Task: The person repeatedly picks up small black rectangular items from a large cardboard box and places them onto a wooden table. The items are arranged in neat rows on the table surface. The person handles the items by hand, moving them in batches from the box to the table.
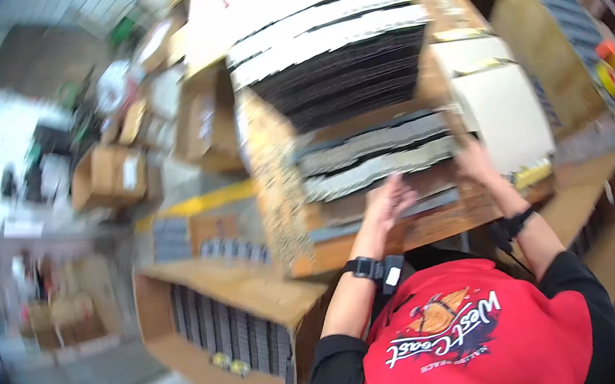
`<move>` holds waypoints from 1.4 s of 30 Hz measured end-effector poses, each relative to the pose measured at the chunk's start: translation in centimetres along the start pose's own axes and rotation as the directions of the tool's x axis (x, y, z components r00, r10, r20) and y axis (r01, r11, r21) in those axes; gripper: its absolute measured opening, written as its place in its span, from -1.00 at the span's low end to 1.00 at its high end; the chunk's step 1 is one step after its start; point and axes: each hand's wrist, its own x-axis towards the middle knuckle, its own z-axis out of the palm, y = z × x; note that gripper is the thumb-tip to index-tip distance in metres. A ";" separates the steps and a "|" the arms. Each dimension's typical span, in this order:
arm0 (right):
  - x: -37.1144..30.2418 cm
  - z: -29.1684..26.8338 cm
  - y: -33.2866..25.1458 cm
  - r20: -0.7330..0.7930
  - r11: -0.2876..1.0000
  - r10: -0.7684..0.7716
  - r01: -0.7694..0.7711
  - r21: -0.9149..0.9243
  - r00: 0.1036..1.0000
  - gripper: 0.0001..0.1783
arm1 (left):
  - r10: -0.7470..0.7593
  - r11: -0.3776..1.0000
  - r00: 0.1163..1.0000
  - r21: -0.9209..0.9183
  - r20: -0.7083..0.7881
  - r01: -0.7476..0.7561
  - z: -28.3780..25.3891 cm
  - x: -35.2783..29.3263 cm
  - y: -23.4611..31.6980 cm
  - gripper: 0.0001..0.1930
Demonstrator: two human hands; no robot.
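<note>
Stacked flat pieces in grey and off-white rows lie in the near part of a wooden-sided table. Just in front of their near edge is my left hand, its fingers loosely bent and apart, with nothing visible in them. My right hand is by the right end of these rows, over the wooden side strip; its fingers are smeared by motion, and I cannot tell whether they grip anything. Farther back, black stacked pieces fill the middle, with white stacked rows beyond them.
A cream stack stands close to my right hand. An open cardboard box with rows of dark grey pieces is at the lower left, and another box at the right. More cartons stand on the left.
</note>
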 end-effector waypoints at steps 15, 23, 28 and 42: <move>-15.1 5.3 -35.4 0.346 0.477 -0.868 0.789 0.387 0.355 -0.63 | 0.731 0.349 0.327 0.739 -0.600 0.576 -36.6 -43.3 2.6 -0.17; -34.6 21.0 -50.2 0.834 0.153 -0.441 0.888 0.433 -0.331 -0.77 | 0.398 0.036 0.376 0.423 -0.837 0.905 -47.2 -41.1 3.4 -0.42; -43.4 31.9 -47.5 0.867 0.378 -0.315 0.786 0.488 -0.387 -0.64 | 0.340 -0.152 0.458 0.433 -0.821 0.888 -49.1 -40.8 1.8 -0.60; -46.6 38.2 -48.1 0.866 0.598 -0.458 0.652 0.466 -0.199 -0.58 | 0.754 0.621 -0.110 0.647 -0.648 0.443 -41.4 -45.2 2.0 -0.56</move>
